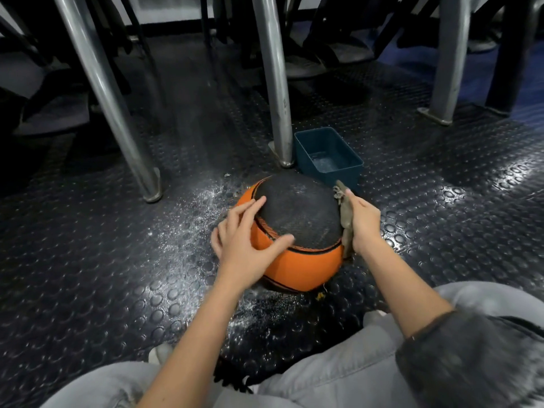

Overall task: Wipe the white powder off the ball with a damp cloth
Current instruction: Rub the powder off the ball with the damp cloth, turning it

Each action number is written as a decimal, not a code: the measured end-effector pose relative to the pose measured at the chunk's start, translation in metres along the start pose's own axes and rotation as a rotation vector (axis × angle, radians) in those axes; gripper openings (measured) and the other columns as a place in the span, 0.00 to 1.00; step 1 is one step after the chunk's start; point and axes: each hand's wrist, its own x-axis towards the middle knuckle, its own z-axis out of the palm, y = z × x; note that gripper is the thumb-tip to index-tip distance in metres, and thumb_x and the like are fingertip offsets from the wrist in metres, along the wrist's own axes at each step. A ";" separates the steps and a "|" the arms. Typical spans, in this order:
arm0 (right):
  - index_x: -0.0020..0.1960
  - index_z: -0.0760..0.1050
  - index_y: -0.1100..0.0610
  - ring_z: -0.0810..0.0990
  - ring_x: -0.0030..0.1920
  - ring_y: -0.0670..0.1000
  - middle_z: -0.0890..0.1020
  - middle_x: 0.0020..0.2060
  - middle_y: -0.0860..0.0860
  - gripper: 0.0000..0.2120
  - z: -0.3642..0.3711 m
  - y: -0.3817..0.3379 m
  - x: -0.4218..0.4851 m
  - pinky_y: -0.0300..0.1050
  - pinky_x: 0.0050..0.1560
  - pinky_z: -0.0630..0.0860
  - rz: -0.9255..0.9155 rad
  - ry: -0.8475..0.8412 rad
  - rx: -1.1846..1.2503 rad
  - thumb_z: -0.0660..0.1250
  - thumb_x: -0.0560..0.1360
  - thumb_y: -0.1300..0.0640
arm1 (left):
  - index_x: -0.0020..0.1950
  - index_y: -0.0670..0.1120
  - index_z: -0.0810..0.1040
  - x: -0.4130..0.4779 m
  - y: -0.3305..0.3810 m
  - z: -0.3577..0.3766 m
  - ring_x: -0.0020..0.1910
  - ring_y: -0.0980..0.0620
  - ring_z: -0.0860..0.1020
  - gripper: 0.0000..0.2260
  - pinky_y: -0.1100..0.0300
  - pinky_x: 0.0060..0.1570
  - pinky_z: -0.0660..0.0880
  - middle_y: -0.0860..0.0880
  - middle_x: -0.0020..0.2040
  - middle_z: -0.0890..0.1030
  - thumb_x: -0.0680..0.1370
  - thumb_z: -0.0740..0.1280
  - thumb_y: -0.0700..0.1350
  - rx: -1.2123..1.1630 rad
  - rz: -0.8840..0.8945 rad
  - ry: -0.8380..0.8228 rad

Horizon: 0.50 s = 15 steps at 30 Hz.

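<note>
Two bare hands bracket an orange-and-black ball (297,222) resting on a dark studded floor (88,260). The left hand (244,234) lies on the ball's left side with fingers spread and straight, while the right hand (363,222) grips a greyish cloth (346,214) held against its right side. White powder (200,207) is scattered over the floor left of the ball and nearer the person. Just behind the ball stands a blue tub (329,176) holding a little water, beside a metal leg (276,83).
</note>
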 end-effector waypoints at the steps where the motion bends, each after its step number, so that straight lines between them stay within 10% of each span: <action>1: 0.39 0.78 0.52 0.77 0.42 0.50 0.78 0.30 0.49 0.10 -0.002 0.001 0.002 0.45 0.46 0.73 0.005 0.001 0.002 0.64 0.78 0.52 | 0.59 0.73 0.65 0.002 -0.002 -0.002 0.66 0.56 0.63 0.25 0.42 0.71 0.54 0.68 0.59 0.66 0.63 0.62 0.72 -0.070 0.028 0.039; 5: 0.51 0.78 0.57 0.78 0.38 0.47 0.79 0.36 0.48 0.11 -0.001 0.003 0.006 0.43 0.41 0.76 -0.051 -0.093 -0.038 0.63 0.78 0.51 | 0.57 0.70 0.70 0.009 -0.005 -0.005 0.64 0.58 0.66 0.20 0.43 0.68 0.62 0.68 0.58 0.68 0.65 0.64 0.67 -0.216 0.103 0.092; 10: 0.42 0.78 0.50 0.78 0.46 0.44 0.81 0.41 0.46 0.08 0.007 0.000 0.002 0.34 0.45 0.71 -0.133 -0.171 -0.041 0.63 0.78 0.52 | 0.67 0.75 0.46 0.017 -0.014 -0.015 0.73 0.65 0.40 0.47 0.47 0.73 0.43 0.74 0.70 0.43 0.54 0.68 0.72 0.013 0.141 -0.273; 15: 0.60 0.77 0.51 0.73 0.61 0.49 0.78 0.58 0.47 0.15 0.020 -0.001 -0.004 0.50 0.66 0.68 -0.197 -0.220 -0.205 0.62 0.78 0.47 | 0.66 0.76 0.40 0.011 -0.024 -0.018 0.75 0.59 0.42 0.54 0.39 0.73 0.47 0.74 0.69 0.41 0.49 0.71 0.71 0.022 0.065 -0.266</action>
